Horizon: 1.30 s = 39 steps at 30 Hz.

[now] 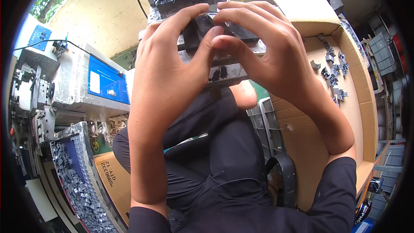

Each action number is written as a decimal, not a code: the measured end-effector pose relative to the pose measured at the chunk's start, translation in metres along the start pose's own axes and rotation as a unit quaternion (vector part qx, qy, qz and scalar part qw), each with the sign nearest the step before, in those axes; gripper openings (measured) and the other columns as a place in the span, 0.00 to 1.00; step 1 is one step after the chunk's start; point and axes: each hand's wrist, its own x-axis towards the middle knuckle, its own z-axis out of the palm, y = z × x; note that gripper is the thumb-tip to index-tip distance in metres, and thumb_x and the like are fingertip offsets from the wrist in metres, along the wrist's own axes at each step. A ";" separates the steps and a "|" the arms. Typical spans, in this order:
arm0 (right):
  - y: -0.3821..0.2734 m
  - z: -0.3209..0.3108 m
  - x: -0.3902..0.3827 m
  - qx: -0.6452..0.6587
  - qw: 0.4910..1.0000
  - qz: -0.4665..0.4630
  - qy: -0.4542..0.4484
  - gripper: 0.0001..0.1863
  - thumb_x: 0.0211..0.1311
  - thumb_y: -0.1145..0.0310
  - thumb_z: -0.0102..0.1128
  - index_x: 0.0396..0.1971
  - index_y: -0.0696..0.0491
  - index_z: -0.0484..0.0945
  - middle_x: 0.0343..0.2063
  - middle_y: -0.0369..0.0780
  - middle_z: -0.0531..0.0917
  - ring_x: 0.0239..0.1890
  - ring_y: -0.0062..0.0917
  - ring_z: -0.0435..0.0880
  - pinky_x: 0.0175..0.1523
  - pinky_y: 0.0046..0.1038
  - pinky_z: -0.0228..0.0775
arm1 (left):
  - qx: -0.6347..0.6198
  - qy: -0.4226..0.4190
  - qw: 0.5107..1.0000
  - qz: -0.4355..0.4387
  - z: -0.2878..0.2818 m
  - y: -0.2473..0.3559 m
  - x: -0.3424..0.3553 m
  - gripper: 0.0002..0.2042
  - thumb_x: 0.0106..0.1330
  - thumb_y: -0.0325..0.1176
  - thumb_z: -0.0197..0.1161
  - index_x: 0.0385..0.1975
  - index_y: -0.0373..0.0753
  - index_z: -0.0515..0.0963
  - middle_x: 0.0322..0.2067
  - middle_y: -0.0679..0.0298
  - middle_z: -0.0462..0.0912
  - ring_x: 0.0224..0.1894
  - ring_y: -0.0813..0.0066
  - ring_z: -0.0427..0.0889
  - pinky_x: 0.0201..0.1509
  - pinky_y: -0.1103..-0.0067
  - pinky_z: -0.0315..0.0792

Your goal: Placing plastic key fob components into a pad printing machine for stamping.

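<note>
Both my hands are raised over a grimy metal work stand in front of me. My left hand curls in from the left, and my right hand mirrors it from the right. Their thumb tips nearly meet, and the index fingertips bend toward each other above a black block on the stand. A small shiny sliver shows between the fingertips; its kind is too small to tell, and the fingers partly hide it. Just beyond the fingertips stands a dark tray with a black-smeared rim.
An open cardboard box on the right holds several small grey metal pieces. At lower left, a bin is heaped with similar pieces beside another carton. A machine with a blue panel stands left. Grey crates line the far right.
</note>
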 end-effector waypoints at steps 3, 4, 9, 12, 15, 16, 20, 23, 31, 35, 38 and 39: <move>-0.002 0.003 -0.003 -0.020 1.000 -0.003 0.001 0.20 0.68 0.59 0.72 0.51 0.58 0.85 0.53 0.49 0.88 0.56 0.43 0.86 0.62 0.39 0.76 | -0.028 0.008 1.000 -0.010 0.004 0.001 0.003 0.19 0.73 0.41 0.68 0.58 0.40 0.83 0.50 0.53 0.88 0.56 0.61 0.84 0.70 0.64 0.70; 0.000 0.002 -0.005 -0.021 1.000 -0.002 0.001 0.20 0.68 0.59 0.72 0.51 0.58 0.85 0.53 0.49 0.88 0.56 0.43 0.86 0.62 0.39 0.76 | -0.022 0.006 0.999 -0.023 0.003 0.004 0.004 0.18 0.73 0.41 0.68 0.57 0.40 0.84 0.49 0.53 0.89 0.56 0.62 0.84 0.70 0.64 0.70; 0.004 -0.003 -0.009 0.057 0.997 0.007 0.051 0.17 0.70 0.63 0.71 0.53 0.57 0.86 0.51 0.47 0.89 0.52 0.39 0.88 0.58 0.36 0.79 | 0.003 0.017 0.999 -0.034 0.004 0.007 0.002 0.17 0.73 0.42 0.68 0.56 0.42 0.85 0.49 0.54 0.89 0.55 0.62 0.84 0.67 0.66 0.71; 0.009 -0.011 -0.011 0.040 0.998 0.009 0.037 0.16 0.70 0.65 0.70 0.53 0.56 0.86 0.50 0.46 0.89 0.50 0.37 0.89 0.56 0.35 0.80 | 0.040 0.031 0.999 -0.019 0.004 0.010 -0.001 0.17 0.73 0.42 0.68 0.58 0.44 0.85 0.48 0.54 0.88 0.55 0.62 0.83 0.65 0.68 0.72; 0.007 -0.011 -0.012 0.039 0.999 0.012 0.033 0.14 0.68 0.68 0.72 0.50 0.57 0.88 0.47 0.45 0.90 0.47 0.36 0.89 0.54 0.34 0.80 | 0.058 0.035 0.997 -0.025 0.004 0.011 -0.004 0.18 0.73 0.42 0.68 0.59 0.45 0.85 0.47 0.54 0.88 0.54 0.62 0.82 0.63 0.69 0.73; 0.007 -0.011 -0.013 0.030 0.999 0.009 0.027 0.13 0.68 0.69 0.72 0.49 0.57 0.88 0.45 0.45 0.90 0.46 0.36 0.89 0.53 0.33 0.81 | 0.058 0.032 0.998 -0.019 0.003 0.010 -0.005 0.18 0.73 0.42 0.68 0.59 0.45 0.85 0.48 0.54 0.88 0.54 0.62 0.82 0.63 0.69 0.73; 0.004 -0.012 -0.014 0.028 0.999 -0.014 0.026 0.11 0.66 0.71 0.73 0.46 0.58 0.89 0.42 0.44 0.91 0.44 0.35 0.89 0.50 0.33 0.81 | 0.056 0.029 0.998 -0.015 0.002 0.009 -0.006 0.20 0.73 0.42 0.69 0.61 0.44 0.84 0.48 0.53 0.87 0.54 0.62 0.82 0.64 0.68 0.73; 0.002 -0.012 -0.014 0.029 0.999 -0.029 0.019 0.11 0.65 0.71 0.74 0.45 0.59 0.90 0.40 0.45 0.91 0.42 0.35 0.89 0.48 0.32 0.81 | 0.047 0.038 0.997 -0.045 0.003 0.012 -0.006 0.22 0.71 0.43 0.70 0.61 0.40 0.84 0.49 0.52 0.87 0.54 0.62 0.83 0.64 0.68 0.73; 0.003 -0.012 -0.015 0.029 0.999 -0.016 0.019 0.11 0.64 0.72 0.75 0.44 0.59 0.90 0.40 0.45 0.91 0.42 0.34 0.89 0.48 0.32 0.81 | 0.014 0.045 0.997 -0.066 0.006 0.008 -0.001 0.22 0.69 0.44 0.73 0.57 0.35 0.86 0.48 0.50 0.90 0.55 0.63 0.85 0.65 0.66 0.74; 0.001 -0.013 -0.014 0.031 0.999 -0.016 0.020 0.11 0.64 0.72 0.75 0.45 0.59 0.90 0.40 0.45 0.91 0.42 0.34 0.89 0.48 0.32 0.81 | 0.000 0.053 0.997 -0.057 0.006 0.006 -0.001 0.23 0.69 0.45 0.73 0.57 0.35 0.86 0.49 0.52 0.90 0.55 0.63 0.84 0.66 0.66 0.73; 0.002 -0.013 -0.015 0.027 0.999 -0.013 0.020 0.12 0.63 0.73 0.75 0.45 0.59 0.90 0.41 0.45 0.91 0.42 0.34 0.89 0.49 0.32 0.81 | 0.010 0.049 0.997 -0.056 0.005 0.006 -0.001 0.24 0.68 0.45 0.74 0.57 0.35 0.86 0.49 0.53 0.91 0.56 0.62 0.84 0.67 0.66 0.72; 0.001 -0.013 -0.016 0.025 0.999 -0.012 0.019 0.12 0.63 0.73 0.75 0.45 0.59 0.90 0.41 0.45 0.91 0.43 0.34 0.89 0.49 0.32 0.81 | 0.010 0.049 0.997 -0.056 0.006 0.006 -0.001 0.24 0.68 0.45 0.74 0.57 0.35 0.86 0.49 0.53 0.91 0.56 0.62 0.84 0.67 0.66 0.72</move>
